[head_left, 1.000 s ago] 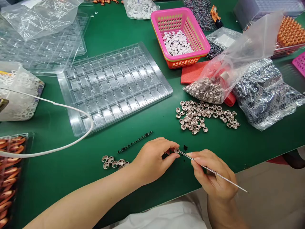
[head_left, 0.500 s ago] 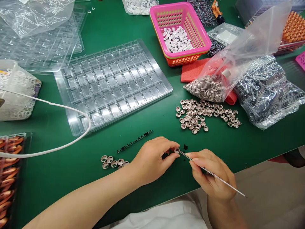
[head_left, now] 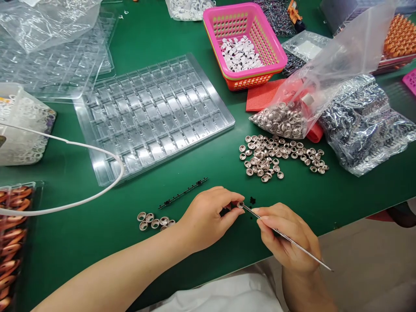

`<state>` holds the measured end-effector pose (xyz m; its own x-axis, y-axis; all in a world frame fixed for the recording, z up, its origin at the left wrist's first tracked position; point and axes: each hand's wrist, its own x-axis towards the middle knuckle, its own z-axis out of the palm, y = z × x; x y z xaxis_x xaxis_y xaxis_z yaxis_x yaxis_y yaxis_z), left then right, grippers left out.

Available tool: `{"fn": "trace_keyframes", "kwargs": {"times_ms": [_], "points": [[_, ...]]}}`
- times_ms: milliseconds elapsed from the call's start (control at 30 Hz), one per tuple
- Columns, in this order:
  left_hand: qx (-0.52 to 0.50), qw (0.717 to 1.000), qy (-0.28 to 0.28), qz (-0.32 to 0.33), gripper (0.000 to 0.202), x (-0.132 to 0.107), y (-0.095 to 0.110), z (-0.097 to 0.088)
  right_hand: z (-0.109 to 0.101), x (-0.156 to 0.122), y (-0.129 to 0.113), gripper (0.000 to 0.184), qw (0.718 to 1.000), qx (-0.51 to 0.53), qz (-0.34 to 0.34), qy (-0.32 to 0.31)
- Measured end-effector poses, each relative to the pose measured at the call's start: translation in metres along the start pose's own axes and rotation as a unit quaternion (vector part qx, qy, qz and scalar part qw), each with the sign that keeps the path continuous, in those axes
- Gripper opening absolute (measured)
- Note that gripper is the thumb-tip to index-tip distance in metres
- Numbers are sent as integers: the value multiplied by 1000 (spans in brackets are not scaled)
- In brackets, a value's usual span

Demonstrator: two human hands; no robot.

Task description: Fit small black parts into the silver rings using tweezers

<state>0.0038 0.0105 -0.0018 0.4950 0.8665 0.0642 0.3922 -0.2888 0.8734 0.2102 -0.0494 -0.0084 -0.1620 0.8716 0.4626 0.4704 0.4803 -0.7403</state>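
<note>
1. Silvery, rounded ring [head_left: 240, 205] is pinched between thumb and forefinger of the left hand [head_left: 211, 216], over the near side of the smooth green table [head_left: 224, 149].
2. Slender, straight metallic rod [head_left: 300, 248] is gripped in the bunched fingers of the right hand [head_left: 292, 227]; its tip is set at the ring.
3. Thin, knobbed black strip [head_left: 183, 193] is laid to the left, beyond a small ring cluster [head_left: 155, 223].
4. Glossy clear tray [head_left: 156, 117], moulded into rectangular pockets, is placed farther beyond.
</note>
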Motion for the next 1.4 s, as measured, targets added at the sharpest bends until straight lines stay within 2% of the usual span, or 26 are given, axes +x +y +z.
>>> {"fn": "trace_keyframes", "kwargs": {"times_ms": [467,667,767,867,967,1067,1200,1267,1400], "points": [[-3,1000,2,0,14,1,1,0,0,-1,3,46,998,-26,-50,-6],[-5,1000,6,1,14,1,2,-1,1,-5,2,47,998,-21,-53,16],[-2,1000,8,6,15,1,2,-1,2,-4,3,39,997,15,-42,63],[-9,1000,10,10,16,1,1,-1,2,0,4,17,982,79,-8,169],[-29,999,13,23,15,1,1,-2,-4,4,-1,20,970,123,39,206],[-49,998,12,45,14,0,2,-3,-11,4,-9,21,977,95,92,168],[-62,994,13,87,15,0,5,-3,-19,7,-19,18,988,23,147,45],[-63,992,17,106,15,-1,7,-2,-21,9,-19,25,993,7,117,-4],[-72,989,24,125,15,-3,7,-1,-25,13,-9,41,996,-35,-13,-83]]}}
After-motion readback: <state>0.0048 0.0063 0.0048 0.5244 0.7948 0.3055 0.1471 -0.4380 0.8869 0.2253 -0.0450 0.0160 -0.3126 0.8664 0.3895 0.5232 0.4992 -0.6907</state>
